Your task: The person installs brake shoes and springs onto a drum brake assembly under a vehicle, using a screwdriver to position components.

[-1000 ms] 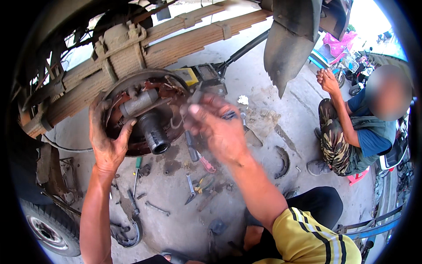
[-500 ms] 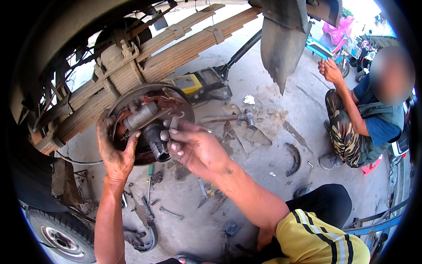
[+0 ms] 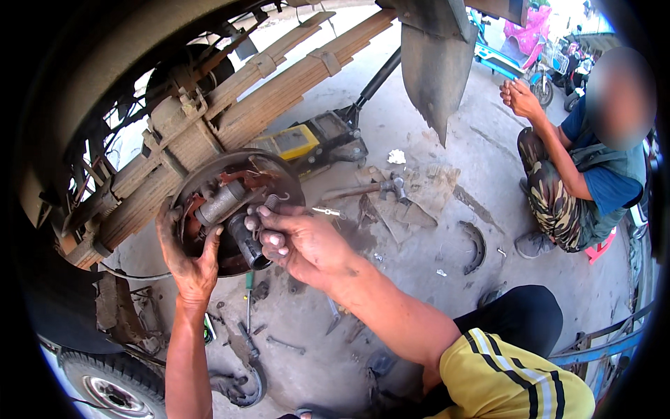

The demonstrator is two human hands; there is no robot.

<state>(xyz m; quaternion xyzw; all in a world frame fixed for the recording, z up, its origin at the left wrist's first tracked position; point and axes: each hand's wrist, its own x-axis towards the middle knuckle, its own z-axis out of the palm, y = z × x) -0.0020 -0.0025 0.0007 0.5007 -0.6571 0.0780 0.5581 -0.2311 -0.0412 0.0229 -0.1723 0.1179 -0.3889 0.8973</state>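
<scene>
My left hand is wrapped round the left edge of a rusty, round drum brake assembly, thumb in front, fingers partly hidden. My right hand pinches a small hooked coil spring just right of the assembly's middle, palm toward me. Between the hands a dark tubular axle end sticks out toward me. Above it lies a grey, rounded cylindrical part inside the assembly. A thin, light metal piece shows beyond my right wrist; I cannot tell whether it touches my hand.
Leaf springs run above the brake. Behind it stands a yellow and black floor jack. A hammer rests on cardboard, and a curved brake shoe lies farther right. A screwdriver is below. Another person squats at right.
My right hand and the spring have shifted slightly left and down, showing more of the thin metal piece. My left hand keeps its hold. The whole view has shifted a little.
</scene>
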